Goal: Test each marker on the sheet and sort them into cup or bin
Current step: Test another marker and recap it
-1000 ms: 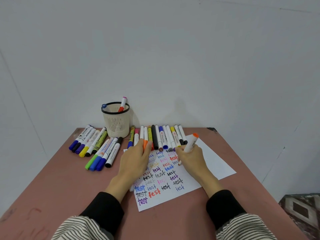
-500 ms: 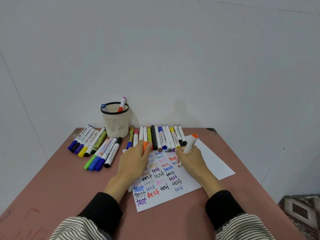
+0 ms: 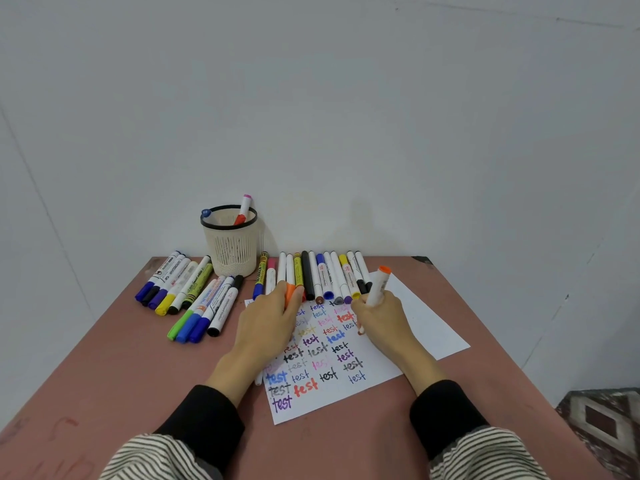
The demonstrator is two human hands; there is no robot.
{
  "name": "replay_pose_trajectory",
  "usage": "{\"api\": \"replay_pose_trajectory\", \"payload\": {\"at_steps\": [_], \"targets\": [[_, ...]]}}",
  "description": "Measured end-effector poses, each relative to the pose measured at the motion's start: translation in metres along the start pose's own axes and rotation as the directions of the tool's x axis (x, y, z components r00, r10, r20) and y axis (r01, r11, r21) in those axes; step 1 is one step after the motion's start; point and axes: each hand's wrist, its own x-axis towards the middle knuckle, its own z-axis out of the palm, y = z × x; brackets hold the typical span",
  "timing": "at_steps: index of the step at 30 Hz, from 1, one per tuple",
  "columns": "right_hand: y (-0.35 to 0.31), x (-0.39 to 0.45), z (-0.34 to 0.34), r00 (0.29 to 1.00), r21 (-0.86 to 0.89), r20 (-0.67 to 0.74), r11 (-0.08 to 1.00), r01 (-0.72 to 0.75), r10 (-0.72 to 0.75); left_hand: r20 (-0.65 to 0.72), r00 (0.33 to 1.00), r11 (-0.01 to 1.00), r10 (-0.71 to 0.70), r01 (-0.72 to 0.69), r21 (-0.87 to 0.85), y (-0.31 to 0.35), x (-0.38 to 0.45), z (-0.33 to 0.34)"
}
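My right hand (image 3: 381,317) grips a white marker with an orange end (image 3: 379,285), tip down on the white sheet (image 3: 415,327) beside rows of coloured "test" words. My left hand (image 3: 266,323) rests on the sheet's left part and pinches an orange cap (image 3: 290,292) between its fingers. A cream mesh cup (image 3: 230,251) with a black rim stands at the back left and holds two markers. No bin is in view.
A row of several markers (image 3: 325,271) lies behind the sheet. Two more groups of markers (image 3: 180,282) (image 3: 207,310) lie left of the cup and sheet. A white marker (image 3: 258,379) pokes out under my left wrist. The wall is close behind the table.
The orange-ended marker in my right hand has tilted and shifted slightly over the sheet. My left hand stays where it was.
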Motion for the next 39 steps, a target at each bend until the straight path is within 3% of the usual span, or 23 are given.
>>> {"api": "replay_pose_trajectory", "payload": {"at_steps": [10,17,24,28,31,37,39], "targets": [[-0.002,-0.003,0.0,0.999,-0.055,-0.023,0.998,0.025,-0.026,0.014,1.0,1.0,0.013,-0.013,0.026,0.003,-0.001,-0.002],[-0.012,-0.005,-0.004,0.993,0.217,-0.107,0.974,0.065,-0.042,0.037,0.999,1.0,0.024,-0.024,0.007,0.003,-0.001,-0.002],[-0.016,-0.003,-0.01,0.997,0.505,0.01,0.861,-0.068,0.073,0.014,0.999,0.997,0.05,-0.049,-0.055,0.005,-0.002,-0.005],[-0.013,0.001,-0.011,0.99,0.439,0.01,0.889,-0.132,0.142,-0.015,0.998,0.99,0.064,-0.066,-0.125,0.01,-0.005,-0.009],[-0.014,0.002,-0.014,0.995,0.43,0.009,0.898,-0.092,0.098,-0.007,0.997,0.975,0.081,-0.08,-0.209,0.014,-0.009,-0.013],[-0.02,-0.001,-0.02,0.998,0.648,0.069,0.76,-0.044,-0.001,0.045,0.987,0.963,0.157,-0.142,-0.229,0.013,-0.009,-0.011],[-0.023,-0.002,-0.02,0.991,0.757,0.13,0.644,-0.111,0.018,0.035,0.982,0.955,0.183,-0.169,-0.245,0.011,-0.008,-0.008]]}}
